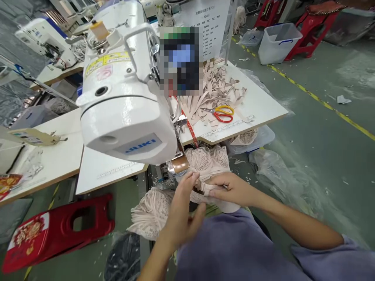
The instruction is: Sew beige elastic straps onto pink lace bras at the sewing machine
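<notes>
A beige lace bra (202, 158) lies over my lap just below the sewing machine's (125, 117) narrow arm. My right hand (234, 189) is closed, thumb and fingers pinching the bra strap (206, 188) near a small slider. Close beside that strap, to its left, my left hand (186, 207) has its fingers stretched upward and its thumb apart, slightly blurred. Whether its fingertips touch the strap, I cannot tell. A bundle of more beige lace pieces (150, 212) hangs left of my left wrist.
Scissors (224, 113) with red and yellow handles lie by a heap of beige strips (216, 86) on the white table (258, 105). A red stool (58, 234) is at lower left. A clear bin (278, 45) stands on the floor at upper right.
</notes>
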Action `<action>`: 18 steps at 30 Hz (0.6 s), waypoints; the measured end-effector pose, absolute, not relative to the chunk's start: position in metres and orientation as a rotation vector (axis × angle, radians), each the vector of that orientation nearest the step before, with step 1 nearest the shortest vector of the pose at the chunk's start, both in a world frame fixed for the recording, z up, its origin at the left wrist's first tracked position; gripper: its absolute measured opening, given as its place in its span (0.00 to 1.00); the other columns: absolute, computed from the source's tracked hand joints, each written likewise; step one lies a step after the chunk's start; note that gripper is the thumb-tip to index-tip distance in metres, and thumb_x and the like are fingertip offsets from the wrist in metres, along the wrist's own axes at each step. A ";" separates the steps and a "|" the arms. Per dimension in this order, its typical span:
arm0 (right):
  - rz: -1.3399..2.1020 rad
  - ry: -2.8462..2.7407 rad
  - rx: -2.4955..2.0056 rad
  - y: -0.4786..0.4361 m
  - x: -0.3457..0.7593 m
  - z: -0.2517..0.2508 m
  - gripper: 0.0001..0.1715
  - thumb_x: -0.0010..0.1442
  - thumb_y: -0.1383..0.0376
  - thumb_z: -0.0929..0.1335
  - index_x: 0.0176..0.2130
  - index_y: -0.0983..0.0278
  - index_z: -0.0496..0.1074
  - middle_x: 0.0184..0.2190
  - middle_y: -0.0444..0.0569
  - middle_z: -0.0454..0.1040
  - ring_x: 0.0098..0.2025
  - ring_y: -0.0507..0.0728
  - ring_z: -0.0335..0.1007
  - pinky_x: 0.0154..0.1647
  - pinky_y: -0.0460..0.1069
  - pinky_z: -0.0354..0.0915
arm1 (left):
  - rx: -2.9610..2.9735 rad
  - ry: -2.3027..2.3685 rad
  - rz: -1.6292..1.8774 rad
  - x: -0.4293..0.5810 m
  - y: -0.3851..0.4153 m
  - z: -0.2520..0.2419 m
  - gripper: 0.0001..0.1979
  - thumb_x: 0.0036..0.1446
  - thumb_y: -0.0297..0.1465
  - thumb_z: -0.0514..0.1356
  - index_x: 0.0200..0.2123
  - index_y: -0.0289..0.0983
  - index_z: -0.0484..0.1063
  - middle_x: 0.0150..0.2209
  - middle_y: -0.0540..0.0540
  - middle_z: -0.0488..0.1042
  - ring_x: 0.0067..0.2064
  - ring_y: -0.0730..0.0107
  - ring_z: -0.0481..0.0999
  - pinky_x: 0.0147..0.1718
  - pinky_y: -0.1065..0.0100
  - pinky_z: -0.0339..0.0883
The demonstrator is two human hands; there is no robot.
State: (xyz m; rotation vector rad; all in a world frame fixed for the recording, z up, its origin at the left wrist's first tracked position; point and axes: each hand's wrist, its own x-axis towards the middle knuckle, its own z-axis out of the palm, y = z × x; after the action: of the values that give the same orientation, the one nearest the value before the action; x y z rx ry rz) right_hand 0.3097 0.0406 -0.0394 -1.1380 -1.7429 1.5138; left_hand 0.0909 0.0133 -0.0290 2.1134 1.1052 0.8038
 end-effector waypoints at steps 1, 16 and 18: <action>1.506 -1.804 -1.115 0.041 0.311 -0.036 0.15 0.61 0.61 0.65 0.25 0.64 0.69 0.22 0.42 0.66 0.27 0.52 0.61 0.28 0.46 0.56 | 2.142 1.033 0.747 0.093 0.022 -0.024 0.28 0.65 0.28 0.52 0.67 0.39 0.51 0.61 0.35 0.67 0.66 0.54 0.62 0.62 0.49 0.60; 0.124 -2.356 -0.819 0.033 0.314 -0.036 0.13 0.64 0.71 0.64 0.30 0.58 0.72 0.19 0.41 0.66 0.24 0.52 0.56 0.31 0.49 0.57 | 2.751 0.866 1.157 0.090 0.022 -0.038 0.10 0.59 0.18 0.61 0.38 0.39 0.69 0.19 0.56 0.68 0.24 0.74 0.68 0.28 0.71 0.67; 0.105 -2.338 -0.827 0.033 0.313 -0.036 0.14 0.64 0.72 0.63 0.30 0.58 0.72 0.19 0.41 0.66 0.23 0.52 0.56 0.30 0.48 0.57 | 2.736 0.870 1.164 0.089 0.022 -0.038 0.09 0.59 0.18 0.61 0.38 0.38 0.69 0.19 0.56 0.67 0.24 0.74 0.68 0.28 0.71 0.68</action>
State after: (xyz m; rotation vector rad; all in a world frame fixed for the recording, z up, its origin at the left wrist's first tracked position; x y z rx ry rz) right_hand 0.3125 0.0329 -0.0356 -0.8269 -2.3383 0.1052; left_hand 0.0892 0.0225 -0.0383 2.7362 0.8699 1.1644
